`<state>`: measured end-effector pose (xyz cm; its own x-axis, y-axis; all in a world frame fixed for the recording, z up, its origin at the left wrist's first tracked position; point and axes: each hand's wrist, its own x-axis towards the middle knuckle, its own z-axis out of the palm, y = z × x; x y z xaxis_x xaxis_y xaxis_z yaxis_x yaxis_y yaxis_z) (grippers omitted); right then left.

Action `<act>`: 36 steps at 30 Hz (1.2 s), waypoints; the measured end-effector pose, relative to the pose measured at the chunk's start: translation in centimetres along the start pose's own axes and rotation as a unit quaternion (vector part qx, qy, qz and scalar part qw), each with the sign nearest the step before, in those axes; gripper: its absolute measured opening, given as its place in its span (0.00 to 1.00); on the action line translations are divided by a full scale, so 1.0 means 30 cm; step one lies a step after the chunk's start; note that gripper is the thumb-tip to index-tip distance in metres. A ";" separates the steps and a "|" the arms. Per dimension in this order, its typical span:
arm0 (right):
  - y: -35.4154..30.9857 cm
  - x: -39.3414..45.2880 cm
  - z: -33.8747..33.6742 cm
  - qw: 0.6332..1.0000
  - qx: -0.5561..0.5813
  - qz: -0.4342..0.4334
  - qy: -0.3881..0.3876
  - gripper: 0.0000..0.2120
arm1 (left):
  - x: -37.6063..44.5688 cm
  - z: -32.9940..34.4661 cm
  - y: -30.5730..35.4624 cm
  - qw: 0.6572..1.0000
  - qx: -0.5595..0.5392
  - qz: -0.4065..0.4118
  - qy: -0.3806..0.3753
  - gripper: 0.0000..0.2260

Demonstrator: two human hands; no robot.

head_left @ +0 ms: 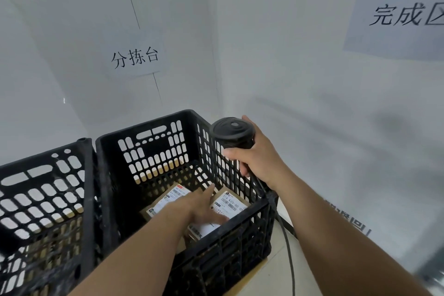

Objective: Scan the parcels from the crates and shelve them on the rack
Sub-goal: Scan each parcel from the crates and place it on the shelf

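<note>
2 black slatted crates stand side by side against a pale wall, which keeps them steady and puts both in reach of one standing person. The right crate [182, 175] is the one being worked; the left crate [43, 199] sits touching it, and through its slats only tan patches show, so what it holds cannot be told.

On the wall behind, a paper sign [135, 56] marks this spot, and a larger sign [403, 14] hangs on the wall to the right, probably naming where finished work goes. The rack is not in view.

Low in the right crate lie at least 3 brown parcels with their white labels facing up, which suits scanning from above: a far-left parcel [165, 199], a far-right parcel [231, 202] and a near parcel [206, 228].

The left hand [204, 206] reaches down into the crate, its grip open and fingers spread flat over the near parcel's label, holding nothing yet; it looks set to pick or turn a parcel.

The right hand [254, 158] has its grip closed around the handle of a black scanner [233, 131], held just outside the crate's right wall, head raised, ready for when a label comes up. Its cable [288, 247] trails down past the crate's corner.
</note>
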<state>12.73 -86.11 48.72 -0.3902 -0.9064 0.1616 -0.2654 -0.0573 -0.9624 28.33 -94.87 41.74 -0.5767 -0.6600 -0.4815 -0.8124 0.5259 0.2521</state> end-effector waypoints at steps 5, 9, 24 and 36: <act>-0.063 0.017 -0.028 1.000 0.005 -0.024 0.010 0.46 | 0.014 0.011 0.040 0.998 0.051 0.008 -0.038 0.47; -0.064 0.036 -0.014 1.000 -0.005 -0.017 0.005 0.47 | 0.012 0.001 -0.001 0.993 0.090 -0.006 0.076 0.54; -0.045 0.043 0.002 1.000 -0.002 -0.029 0.004 0.44 | 0.051 0.008 -0.122 0.992 -0.045 -0.035 0.115 0.26; -0.048 0.023 0.004 0.999 -0.007 -0.032 0.014 0.47 | 0.016 -0.002 -0.155 0.979 -0.142 -0.108 -0.100 0.50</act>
<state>12.96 -86.71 50.19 -0.3973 -0.8886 0.2291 -0.3030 -0.1086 -0.9468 31.81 -97.67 40.39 -0.3832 -0.6069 -0.6963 -0.9212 0.1960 0.3362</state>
